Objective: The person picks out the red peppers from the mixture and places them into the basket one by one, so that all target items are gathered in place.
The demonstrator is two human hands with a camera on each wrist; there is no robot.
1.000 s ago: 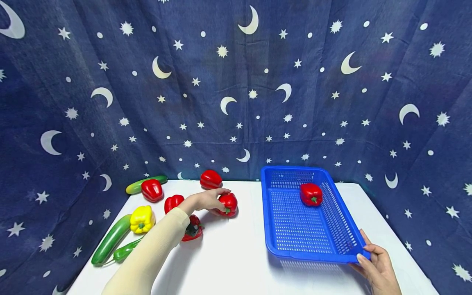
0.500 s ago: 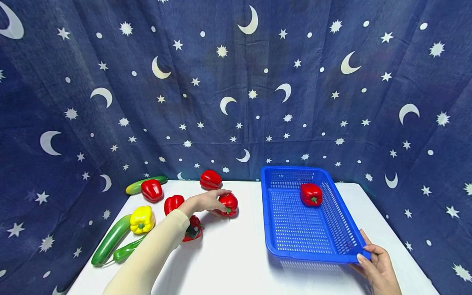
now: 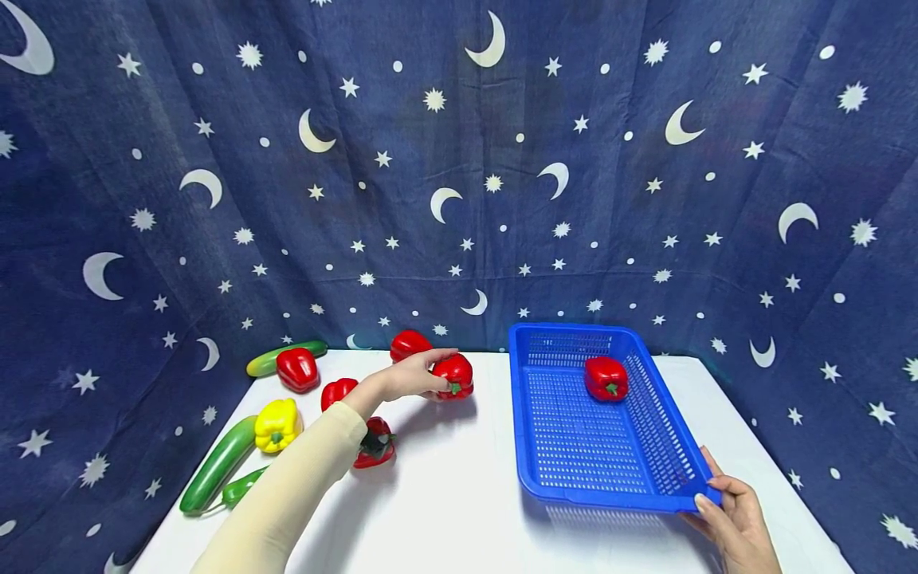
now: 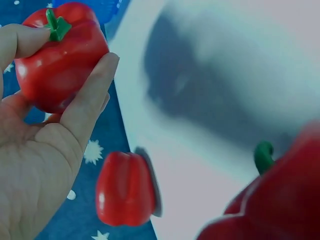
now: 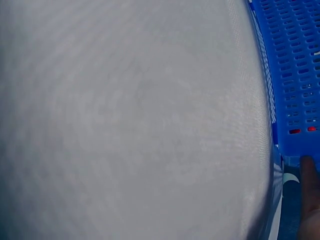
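My left hand (image 3: 416, 377) grips a red bell pepper (image 3: 455, 376) with a green stem, lifted off the white table. In the left wrist view the thumb lies by the stem of this bell pepper (image 4: 65, 65) and the fingers wrap its far side. My right hand (image 3: 737, 514) pinches the near right corner of a blue perforated basket (image 3: 527, 446), thumb over the rim. Inside the basket, toward its back, lies another red bell pepper (image 3: 606, 379). In the right wrist view, one finger (image 5: 308, 195) shows at the basket's wall (image 5: 295, 142).
Red peppers (image 3: 297, 370) (image 3: 410, 346) (image 3: 337, 392) (image 3: 374, 444) lie left of the basket. Farther left are a yellow bell pepper (image 3: 277, 425), a cucumber (image 3: 218, 465), a green chili (image 3: 242, 487) and a yellow-green cucumber (image 3: 287, 359). A star-patterned cloth (image 3: 459, 239) hangs behind.
My left hand has raised the red bell pepper off the table and shifted it slightly right and away. My right hand and the basket stay put.
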